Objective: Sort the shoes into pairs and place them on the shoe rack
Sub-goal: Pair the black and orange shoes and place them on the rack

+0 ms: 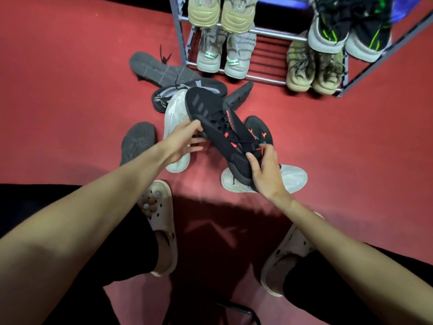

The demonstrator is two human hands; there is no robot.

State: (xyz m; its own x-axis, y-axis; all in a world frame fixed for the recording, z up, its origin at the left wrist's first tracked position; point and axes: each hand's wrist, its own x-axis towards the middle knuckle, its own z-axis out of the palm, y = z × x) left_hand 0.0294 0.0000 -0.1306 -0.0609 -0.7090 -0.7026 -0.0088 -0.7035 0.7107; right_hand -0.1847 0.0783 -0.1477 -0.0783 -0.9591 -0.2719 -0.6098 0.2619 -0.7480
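A black sneaker with orange marks (218,120) is held above the red floor between both hands. My left hand (184,141) grips its side near the toe. My right hand (266,171) grips its heel end. A matching black and orange sneaker (259,131) lies on the floor just behind it. Two white shoes lie below, one (172,124) at the left and one (295,178) at the right. Dark grey shoes lie about: one (138,141) at the left, one sole-up (159,69), and a patterned one (168,95). The shoe rack (269,31) stands at the back.
The rack holds pairs: beige shoes (220,12) on top left, grey-white shoes (225,52) below, black and green sneakers (349,26) at right, tan shoes (314,69) beneath. The rack's lower middle is open. My feet wear pale clogs (161,221).
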